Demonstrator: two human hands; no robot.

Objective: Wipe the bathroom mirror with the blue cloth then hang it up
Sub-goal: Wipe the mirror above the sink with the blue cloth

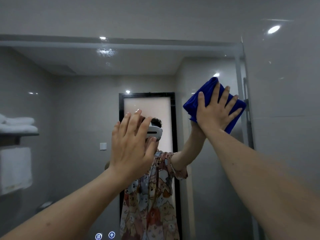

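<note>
The bathroom mirror [74,101] fills most of the view, and its right edge runs down near the grey wall. A folded blue cloth [192,103] lies flat on the glass near the mirror's upper right side. My right hand [214,111] presses on the cloth with fingers spread and straight. My left hand [133,144] is raised in front of the mirror's middle, fingers straight and together, holding nothing. Whether it touches the glass cannot be told.
A grey tiled wall [285,101] stands right of the mirror. The mirror reflects a person in a patterned shirt, a dark-framed door, and white towels on a shelf [19,125] at left. Two lit touch icons [105,235] sit at the mirror's bottom edge.
</note>
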